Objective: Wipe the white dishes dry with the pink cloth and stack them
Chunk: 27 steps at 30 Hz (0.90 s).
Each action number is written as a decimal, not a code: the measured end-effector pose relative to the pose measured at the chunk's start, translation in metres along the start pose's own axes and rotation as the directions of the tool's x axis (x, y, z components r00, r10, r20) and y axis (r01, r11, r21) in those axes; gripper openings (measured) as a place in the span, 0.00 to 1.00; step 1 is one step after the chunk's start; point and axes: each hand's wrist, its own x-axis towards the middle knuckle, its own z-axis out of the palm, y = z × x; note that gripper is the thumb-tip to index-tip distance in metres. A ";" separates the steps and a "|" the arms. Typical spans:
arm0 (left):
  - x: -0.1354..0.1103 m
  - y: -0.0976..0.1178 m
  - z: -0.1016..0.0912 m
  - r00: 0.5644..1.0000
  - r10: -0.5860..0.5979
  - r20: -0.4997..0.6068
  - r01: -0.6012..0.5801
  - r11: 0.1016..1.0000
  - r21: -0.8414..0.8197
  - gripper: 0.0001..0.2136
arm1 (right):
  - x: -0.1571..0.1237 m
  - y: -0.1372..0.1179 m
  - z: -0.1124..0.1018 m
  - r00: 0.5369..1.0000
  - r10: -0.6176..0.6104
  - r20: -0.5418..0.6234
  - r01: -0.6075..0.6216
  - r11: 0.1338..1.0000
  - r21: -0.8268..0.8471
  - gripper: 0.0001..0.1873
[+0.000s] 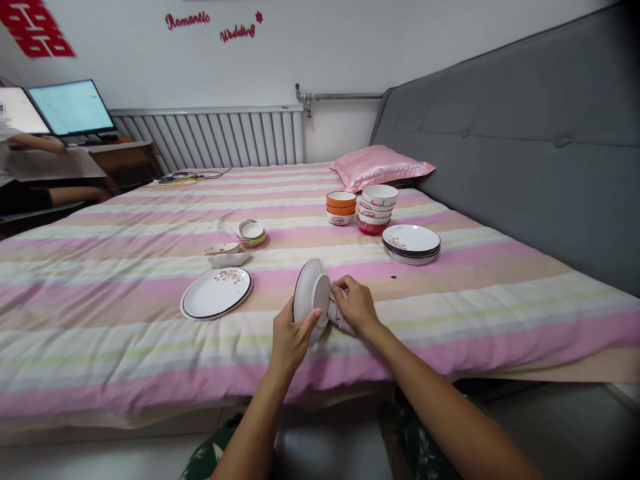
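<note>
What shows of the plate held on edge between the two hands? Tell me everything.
The plate is round, white and shallow, glossy like glazed ceramic. It stands almost upright on edge above the striped bedcover, near its front edge. The left hand has a grip on its lower rim; the right hand presses a pale cloth against its far side.

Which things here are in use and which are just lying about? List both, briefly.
In use: left hand holding the upright plate; right hand pressing the cloth against it.
Lying about: flat plate, plate stack, orange bowls, white-and-red bowls, small dishes, pink pillow, all on the bed.
</note>
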 end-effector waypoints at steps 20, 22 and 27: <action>0.001 -0.002 0.001 0.999 -0.021 -0.047 0.019 0.999 -0.039 0.18 | 0.004 0.003 -0.007 0.948 0.081 0.308 -0.047 0.992 -0.116 0.08; 0.001 -0.001 0.001 0.999 -0.017 -0.049 0.015 0.999 -0.041 0.18 | 0.003 0.002 -0.008 0.942 0.081 0.325 -0.045 0.992 -0.118 0.08; 0.002 -0.001 0.002 0.998 -0.018 -0.061 0.016 0.999 -0.039 0.18 | 0.001 -0.003 -0.012 0.929 0.076 0.361 -0.039 0.993 -0.109 0.07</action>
